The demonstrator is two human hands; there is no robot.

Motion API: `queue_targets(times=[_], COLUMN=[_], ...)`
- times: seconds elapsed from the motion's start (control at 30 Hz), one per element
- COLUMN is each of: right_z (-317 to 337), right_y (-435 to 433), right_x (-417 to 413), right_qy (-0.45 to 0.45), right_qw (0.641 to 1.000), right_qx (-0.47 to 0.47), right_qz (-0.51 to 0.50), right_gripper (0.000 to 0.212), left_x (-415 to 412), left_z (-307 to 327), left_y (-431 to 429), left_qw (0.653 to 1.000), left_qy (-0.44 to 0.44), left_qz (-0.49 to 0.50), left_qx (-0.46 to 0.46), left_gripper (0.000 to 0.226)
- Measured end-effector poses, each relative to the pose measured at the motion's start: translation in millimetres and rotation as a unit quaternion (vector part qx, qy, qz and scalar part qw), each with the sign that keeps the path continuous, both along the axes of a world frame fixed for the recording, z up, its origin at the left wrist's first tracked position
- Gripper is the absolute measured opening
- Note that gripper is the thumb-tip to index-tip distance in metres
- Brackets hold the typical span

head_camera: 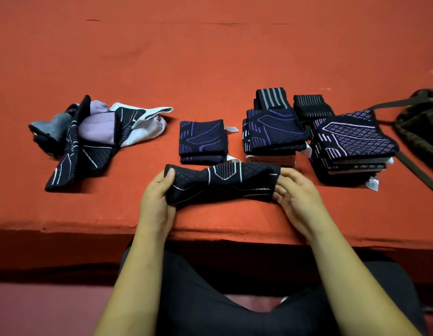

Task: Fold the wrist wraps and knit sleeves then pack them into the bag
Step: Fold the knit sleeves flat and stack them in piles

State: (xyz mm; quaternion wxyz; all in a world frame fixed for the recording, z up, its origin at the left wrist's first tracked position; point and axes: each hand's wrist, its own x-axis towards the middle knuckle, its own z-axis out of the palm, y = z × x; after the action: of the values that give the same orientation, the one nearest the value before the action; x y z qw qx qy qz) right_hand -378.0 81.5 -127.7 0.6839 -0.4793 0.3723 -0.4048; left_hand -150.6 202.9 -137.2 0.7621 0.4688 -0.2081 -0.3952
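Note:
A dark knit sleeve with white lines (222, 184) is stretched sideways just above the orange table's near edge. My left hand (157, 197) grips its left end, thumb on top. At the other end my right hand (295, 192) pinches it. Behind it lies a folded navy sleeve with purple lines (202, 140). Two stacks of folded sleeves (275, 134) (353, 146) stand to the right, with rolled striped wrist wraps (272, 98) (310, 106) behind them. An unfolded heap of sleeves (89, 137) lies at the left. The dark olive bag (421, 124) sits at the far right.
The orange cloth-covered table (210, 57) stretches far back. Its front edge (65, 229) runs just below my hands. The bag's strap (417, 170) trails toward the near right. My dark-trousered lap (210, 299) is under the table edge.

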Motion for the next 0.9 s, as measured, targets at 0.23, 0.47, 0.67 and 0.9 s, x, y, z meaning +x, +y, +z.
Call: queue_targets(times=[0.23, 0.47, 0.67, 0.9], right_z=[-4, -1, 10, -10], right_y=[4, 0, -2, -8], right_x=[6, 8, 9, 3], right_qy=[0.036, 0.072, 0.06, 0.239], right_qw=[0.996, 0.983, 0.98, 0.953], right_qx=[-0.083, -0.155, -0.159, -0.15], right_qz=[0.012, -0.073, -0.102, -0.111], right_gripper=[0.031, 0.016, 0.047, 0.046], left_x=[3, 6, 1, 8], left_z=[-5, 2, 16, 1], left_y=[3, 2, -2, -12], left_qw=[0.992, 0.972, 0.975, 0.967], left_qy=[-0.096, -0.198, -0.21, -0.122], left_qz=[0.005, 0.099, 0.056, 0.031], left_qx=[0.082, 0.072, 0.04, 0.221], left_gripper=[0.02, 0.017, 0.021, 0.015])
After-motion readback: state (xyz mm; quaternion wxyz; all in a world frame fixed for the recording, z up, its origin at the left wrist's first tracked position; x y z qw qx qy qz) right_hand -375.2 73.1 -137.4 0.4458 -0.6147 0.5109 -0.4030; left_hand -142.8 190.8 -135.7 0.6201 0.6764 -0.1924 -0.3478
